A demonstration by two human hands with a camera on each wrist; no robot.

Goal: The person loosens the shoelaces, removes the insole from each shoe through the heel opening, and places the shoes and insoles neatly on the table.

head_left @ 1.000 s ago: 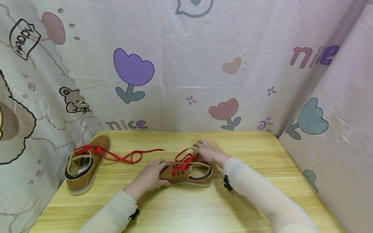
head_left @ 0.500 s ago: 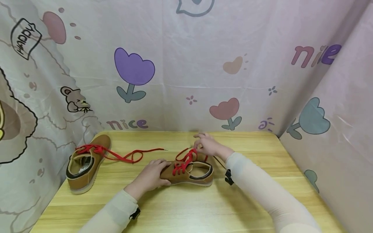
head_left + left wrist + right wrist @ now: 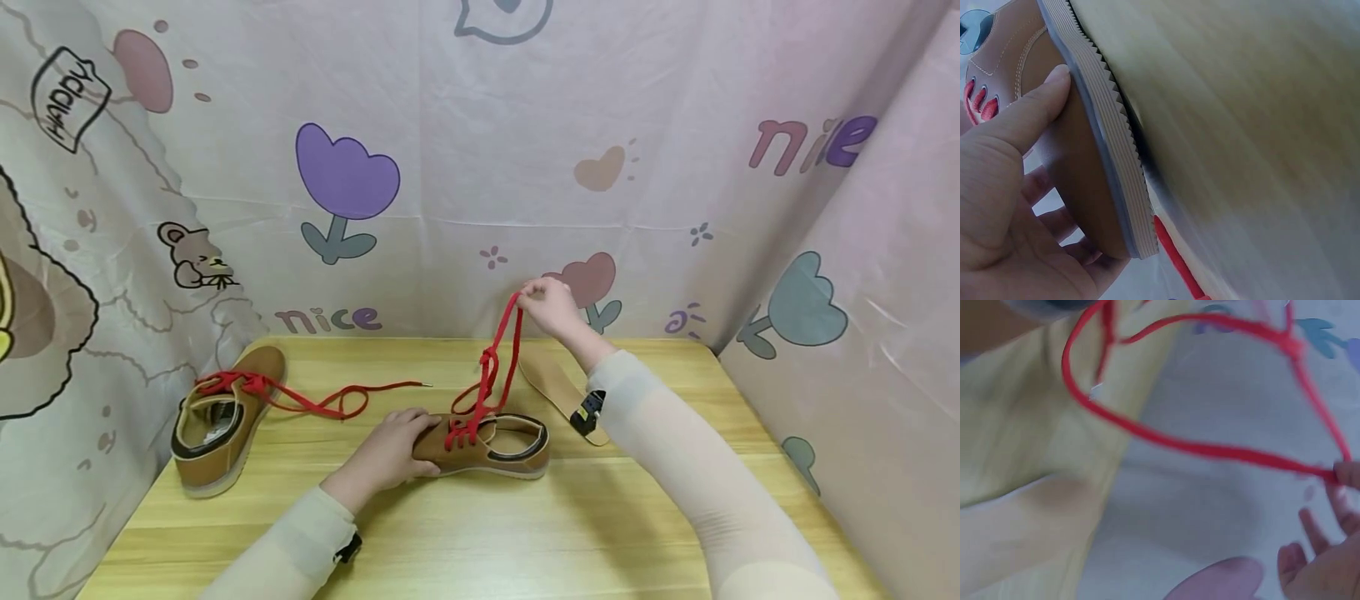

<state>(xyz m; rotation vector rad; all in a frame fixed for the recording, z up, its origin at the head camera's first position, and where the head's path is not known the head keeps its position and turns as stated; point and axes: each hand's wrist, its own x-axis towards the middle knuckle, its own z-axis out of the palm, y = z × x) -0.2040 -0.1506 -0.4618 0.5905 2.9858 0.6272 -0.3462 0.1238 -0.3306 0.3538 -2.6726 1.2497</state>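
A brown leather shoe with red laces lies on the table's middle, toe to the left. My left hand grips its toe; in the left wrist view the thumb presses the upper above the ribbed sole, with fingers round the other side. Raised above and behind the shoe, my right hand pinches the red shoelace. The lace runs up from the eyelets in a loop, with a knot partway along. In the right wrist view the lace stretches taut to the thumb and finger.
A second brown shoe stands at the table's left, its red lace trailing right. A tan insole lies behind the right forearm. The printed curtain hangs along the table's back edge and both sides.
My right hand has risen from beside the shoe's laces, drawing the red lace up into a tall loop. More of the insole shows. The left hand stays on the toe.
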